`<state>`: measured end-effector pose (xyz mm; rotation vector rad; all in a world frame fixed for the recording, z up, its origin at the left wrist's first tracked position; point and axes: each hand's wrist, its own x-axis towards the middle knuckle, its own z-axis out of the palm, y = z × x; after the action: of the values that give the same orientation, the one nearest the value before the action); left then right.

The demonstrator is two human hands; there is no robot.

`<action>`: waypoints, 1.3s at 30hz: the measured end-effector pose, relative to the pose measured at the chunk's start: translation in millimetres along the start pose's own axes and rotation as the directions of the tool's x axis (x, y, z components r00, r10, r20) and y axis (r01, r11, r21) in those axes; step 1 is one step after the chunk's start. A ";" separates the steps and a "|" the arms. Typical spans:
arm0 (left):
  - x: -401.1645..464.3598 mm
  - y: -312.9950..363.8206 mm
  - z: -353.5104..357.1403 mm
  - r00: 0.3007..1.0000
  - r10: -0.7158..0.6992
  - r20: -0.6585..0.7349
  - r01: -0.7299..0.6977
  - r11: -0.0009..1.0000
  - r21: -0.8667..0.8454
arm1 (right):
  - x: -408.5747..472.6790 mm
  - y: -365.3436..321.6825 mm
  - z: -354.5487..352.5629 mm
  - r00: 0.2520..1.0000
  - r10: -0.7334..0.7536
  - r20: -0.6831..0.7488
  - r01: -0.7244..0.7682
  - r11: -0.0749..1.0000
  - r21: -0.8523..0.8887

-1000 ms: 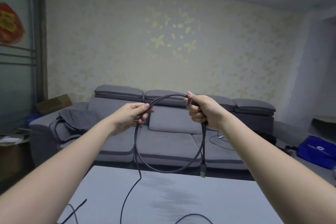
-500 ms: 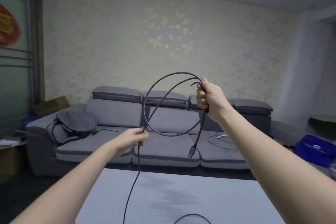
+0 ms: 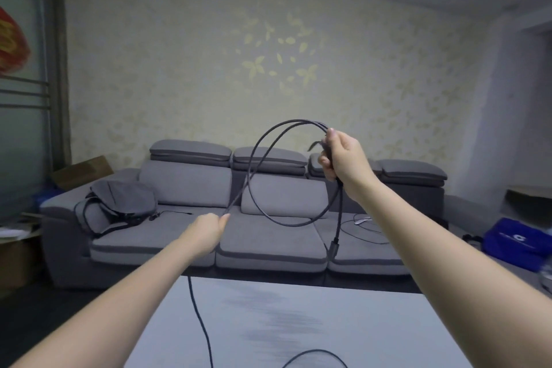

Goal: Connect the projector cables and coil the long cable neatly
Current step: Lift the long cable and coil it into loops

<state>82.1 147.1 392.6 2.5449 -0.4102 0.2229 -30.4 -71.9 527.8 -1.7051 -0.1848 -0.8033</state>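
**Item: long cable, coiling in progress**

Long cable (image 3: 263, 158): dark, held in the air above the desk (image 3: 298, 323); two loops gathered, plug end (image 3: 333, 248) dangling below them, slack trailing down across the desk.

Right hand (image 3: 340, 158): raised, fingers clenched round the gathered loops at their top.

Left hand (image 3: 206, 231): lower, gripping the running length.

Handling note: the next loop would best match the size of those held, the left hand feeding slack with a slight roll to avoid kinks.

Clearance: open air between hands and sofa (image 3: 239, 218); the desk's far edge lies under the trailing length, a likely snag. A backpack (image 3: 119, 203) lies well apart.
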 end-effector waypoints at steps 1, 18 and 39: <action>2.5 7.1 -3.0 0.999 0.039 0.018 -0.040 0.997 0.067 | -0.7 1.1 4.3 0.999 -0.046 -0.001 0.046 0.995 -0.093; -10.2 115.0 -103.8 0.802 0.505 0.320 -0.509 0.857 -0.076 | -3.8 10.0 49.1 0.971 -0.164 0.174 0.238 0.627 -0.741; 15.3 44.3 -60.8 0.957 0.291 0.011 -0.248 0.834 -0.492 | -1.2 -2.0 -17.0 0.928 0.290 0.234 -0.292 0.956 -0.025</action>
<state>77.2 140.7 468.9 1.9965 -0.7604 0.0951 -39.2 -86.3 530.0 -1.7639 -0.0932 -0.3783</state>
